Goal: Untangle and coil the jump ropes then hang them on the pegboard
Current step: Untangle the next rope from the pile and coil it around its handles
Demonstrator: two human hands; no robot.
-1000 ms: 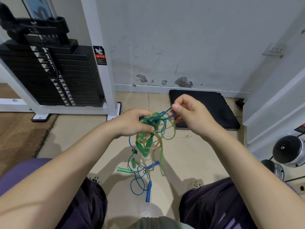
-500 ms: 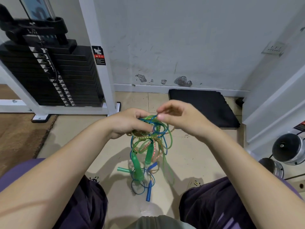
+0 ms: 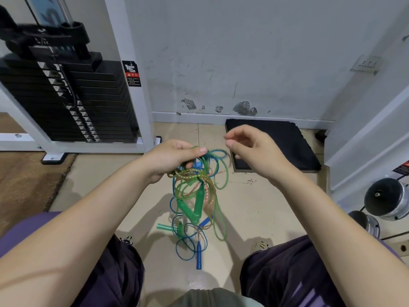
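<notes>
Right hand: your right hand point(image 3: 254, 151) has let go of the blue strand it was pinching half a second ago and has drawn back, up and to the right, clear of the bundle; fingers loosely curled, thumb and forefinger near each other with nothing visible between them.
Left hand: your left hand point(image 3: 174, 157) still grips the top of the tangled jump ropes point(image 3: 194, 187), fingers curled round the gathered strands, thumb on top.
Ropes: the bundle hangs from your left hand between your knees, green, blue and a speckled orange cord knotted together; the green handles point(image 3: 194, 207) dangle in the air, while a blue handle point(image 3: 199, 255) and a few blue loops lie on the tiled floor point(image 3: 254, 207).
What changed: the loop you were teasing out has dropped back against the bundle (it now bulges out to the right of your left thumb).
Meaning for the task: likely a regrip, not progress; the ropes look as knotted as before, no rope is separated or coiled.
Pegboard: not in view.
Next: probably pick one handle and trace its cord out.
</notes>
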